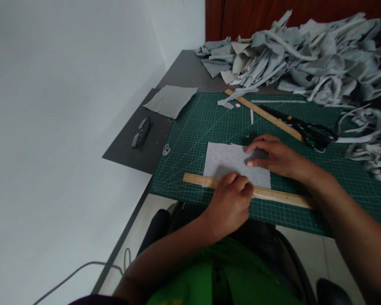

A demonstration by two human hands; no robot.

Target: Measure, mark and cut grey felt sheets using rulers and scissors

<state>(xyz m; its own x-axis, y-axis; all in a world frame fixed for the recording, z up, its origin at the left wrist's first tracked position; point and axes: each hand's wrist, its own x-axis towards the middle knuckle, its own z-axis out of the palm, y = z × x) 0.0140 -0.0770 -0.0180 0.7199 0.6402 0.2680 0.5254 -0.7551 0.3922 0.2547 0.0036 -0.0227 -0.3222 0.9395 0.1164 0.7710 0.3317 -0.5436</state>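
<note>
Left hand (231,203) curled, grip pressing wooden ruler (273,194), right hand (273,156) flat, released, on grey felt (225,163)

Felt square (231,163) on cutting mat (197,127), ruler (273,195) along its near edge, second ruler (263,115) and scissors (301,127) behind, scrap heap (317,55) at bench (152,144) back, glasses (141,132) left of mat

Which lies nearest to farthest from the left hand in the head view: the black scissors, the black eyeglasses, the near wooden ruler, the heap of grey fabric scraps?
1. Near wooden ruler: under the left hand.
2. Black eyeglasses: left, off the mat.
3. Black scissors: right, far side of the mat.
4. Heap of grey fabric scraps: far right corner.
</note>
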